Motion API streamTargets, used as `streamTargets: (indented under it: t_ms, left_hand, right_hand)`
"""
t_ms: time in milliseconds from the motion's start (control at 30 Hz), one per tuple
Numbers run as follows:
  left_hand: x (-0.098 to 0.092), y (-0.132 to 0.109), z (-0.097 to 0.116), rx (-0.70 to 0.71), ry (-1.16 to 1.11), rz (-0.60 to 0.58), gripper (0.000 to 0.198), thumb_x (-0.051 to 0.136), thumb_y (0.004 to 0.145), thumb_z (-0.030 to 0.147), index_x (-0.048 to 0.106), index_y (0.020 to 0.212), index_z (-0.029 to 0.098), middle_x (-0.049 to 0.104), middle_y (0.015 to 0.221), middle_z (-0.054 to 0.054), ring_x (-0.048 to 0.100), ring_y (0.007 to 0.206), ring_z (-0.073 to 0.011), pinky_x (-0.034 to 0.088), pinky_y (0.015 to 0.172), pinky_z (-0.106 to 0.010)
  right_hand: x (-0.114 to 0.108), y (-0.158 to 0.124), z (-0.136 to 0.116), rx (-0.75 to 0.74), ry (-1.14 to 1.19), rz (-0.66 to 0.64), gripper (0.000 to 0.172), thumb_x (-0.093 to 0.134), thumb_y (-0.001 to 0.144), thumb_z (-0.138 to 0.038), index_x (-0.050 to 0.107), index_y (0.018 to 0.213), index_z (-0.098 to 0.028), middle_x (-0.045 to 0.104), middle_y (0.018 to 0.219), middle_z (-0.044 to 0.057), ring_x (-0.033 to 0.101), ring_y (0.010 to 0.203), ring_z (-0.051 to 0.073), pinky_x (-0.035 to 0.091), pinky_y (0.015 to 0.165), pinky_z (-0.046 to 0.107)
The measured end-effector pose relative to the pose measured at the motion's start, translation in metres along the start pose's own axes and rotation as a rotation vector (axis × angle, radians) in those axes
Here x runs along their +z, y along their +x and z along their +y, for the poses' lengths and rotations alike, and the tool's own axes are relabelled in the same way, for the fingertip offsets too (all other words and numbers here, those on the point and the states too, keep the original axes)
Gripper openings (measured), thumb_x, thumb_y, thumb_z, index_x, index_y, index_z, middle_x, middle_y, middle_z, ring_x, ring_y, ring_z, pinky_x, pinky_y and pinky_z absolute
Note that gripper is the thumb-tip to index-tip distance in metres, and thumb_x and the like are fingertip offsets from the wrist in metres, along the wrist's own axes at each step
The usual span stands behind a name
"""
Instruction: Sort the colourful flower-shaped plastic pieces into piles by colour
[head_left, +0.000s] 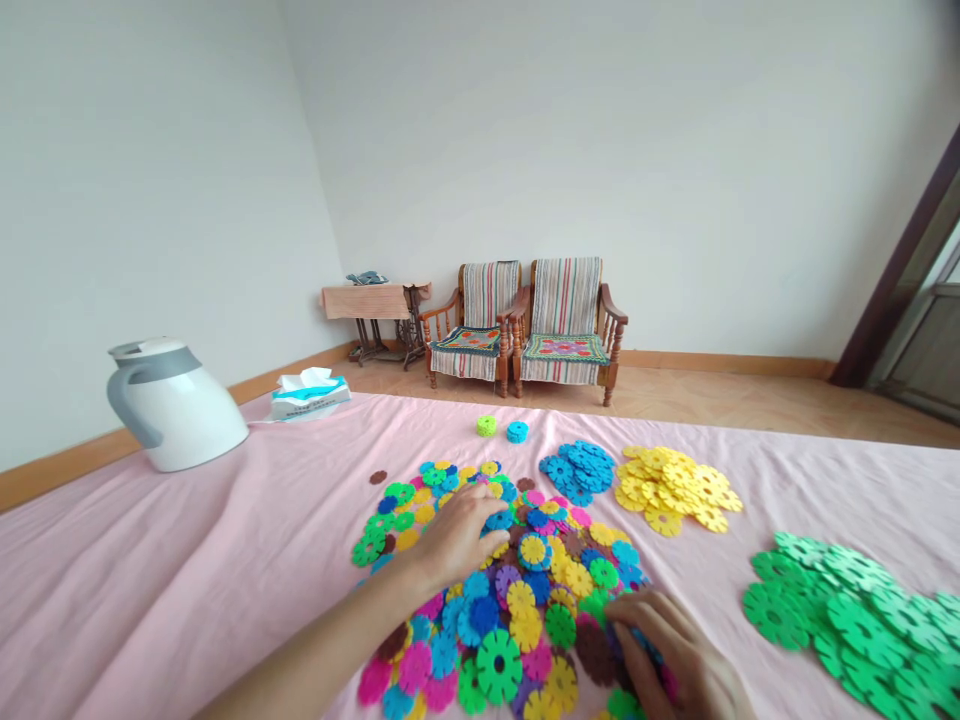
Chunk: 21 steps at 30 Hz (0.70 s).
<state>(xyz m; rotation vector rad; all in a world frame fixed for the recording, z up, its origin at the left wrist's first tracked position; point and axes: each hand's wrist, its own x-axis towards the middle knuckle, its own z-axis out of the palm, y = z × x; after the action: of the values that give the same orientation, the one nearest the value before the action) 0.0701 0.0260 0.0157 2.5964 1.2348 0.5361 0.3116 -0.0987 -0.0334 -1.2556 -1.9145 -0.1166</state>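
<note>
A mixed heap of coloured plastic snowflake discs lies on the pink cloth in front of me. My left hand rests on the heap's upper part, fingers curled down onto the discs near a blue one. My right hand sits at the heap's lower right edge, fingers bent around several discs; what it grips is partly hidden. Sorted piles lie beyond: blue discs, yellow discs and green discs at the right.
A white kettle and a tissue pack stand at the far left of the cloth. A single green disc, a blue one and a brown one lie apart. Two wooden armchairs and a small table stand by the wall.
</note>
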Motion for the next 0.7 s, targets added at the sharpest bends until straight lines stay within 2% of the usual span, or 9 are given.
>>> streamTargets:
  t_ms: [67, 167, 267, 333, 433, 567, 700]
  left_hand:
    - [-0.002, 0.001, 0.003, 0.005, -0.012, 0.002, 0.018, 0.056, 0.083, 0.029, 0.070, 0.092, 0.021, 0.064, 0.089, -0.007, 0.057, 0.092, -0.0230, 0.042, 0.084, -0.031]
    - [-0.007, -0.001, 0.012, -0.027, -0.078, 0.029, 0.025, 0.048, 0.087, 0.027, 0.069, 0.077, 0.019, 0.064, 0.076, -0.005, 0.058, 0.078, -0.0191, 0.042, 0.075, -0.029]
    - [-0.008, -0.007, 0.026, -0.145, -0.323, 0.047, 0.030, 0.049, 0.086, 0.033, 0.064, 0.065, 0.016, 0.060, 0.065, -0.002, 0.055, 0.066, -0.0159, 0.041, 0.063, -0.026]
    - [-0.005, -0.012, 0.036, -0.270, -0.609, -0.013, 0.032, 0.053, 0.082, 0.041, 0.063, 0.067, 0.015, 0.056, 0.058, 0.000, 0.052, 0.055, -0.0130, 0.039, 0.054, -0.023]
    - [0.002, -0.019, 0.048, -0.385, -0.943, -0.097, 0.036, 0.062, 0.073, 0.048, 0.065, 0.083, 0.014, 0.056, 0.056, 0.002, 0.049, 0.047, -0.0100, 0.039, 0.048, -0.021]
    - [0.011, -0.026, 0.060, -0.366, -1.011, -0.102, 0.036, 0.068, 0.070, 0.036, 0.064, 0.098, 0.014, 0.061, 0.061, 0.000, 0.056, 0.052, -0.0115, 0.045, 0.053, -0.022]
    - [0.018, -0.035, 0.075, -0.274, -0.955, -0.099, 0.024, 0.061, 0.075, 0.023, 0.066, 0.097, 0.016, 0.065, 0.070, -0.002, 0.062, 0.061, -0.0133, 0.048, 0.059, -0.023]
  right_hand:
    - [0.001, 0.000, 0.000, 0.008, 0.008, 0.001, 0.015, 0.050, 0.087, -0.025, 0.064, 0.085, -0.023, 0.068, 0.081, 0.002, 0.066, 0.076, 0.014, 0.054, 0.068, 0.021]
    - [0.001, 0.000, -0.001, 0.028, 0.015, 0.005, 0.017, 0.047, 0.088, -0.024, 0.064, 0.086, -0.022, 0.067, 0.080, 0.002, 0.066, 0.077, 0.015, 0.054, 0.069, 0.021]
    - [0.000, 0.001, -0.004, 0.029, 0.009, -0.007, 0.017, 0.048, 0.088, -0.024, 0.064, 0.087, -0.023, 0.068, 0.082, 0.003, 0.065, 0.079, 0.015, 0.054, 0.068, 0.022]
    - [-0.002, 0.002, -0.006, 0.026, 0.002, 0.002, 0.015, 0.049, 0.088, -0.025, 0.064, 0.088, -0.023, 0.068, 0.084, 0.004, 0.066, 0.079, 0.016, 0.054, 0.068, 0.022]
    - [-0.003, 0.004, -0.010, 0.032, 0.007, 0.041, 0.015, 0.050, 0.088, -0.026, 0.064, 0.090, -0.023, 0.069, 0.084, 0.004, 0.066, 0.078, 0.016, 0.055, 0.068, 0.022]
    - [-0.003, 0.005, -0.015, 0.060, 0.048, 0.088, 0.013, 0.052, 0.086, -0.026, 0.063, 0.093, -0.022, 0.069, 0.083, 0.004, 0.067, 0.078, 0.016, 0.055, 0.069, 0.023]
    - [0.003, 0.004, -0.023, 0.110, 0.195, 0.089, 0.015, 0.054, 0.086, -0.030, 0.062, 0.096, -0.022, 0.068, 0.077, 0.003, 0.066, 0.070, 0.014, 0.054, 0.063, 0.021]
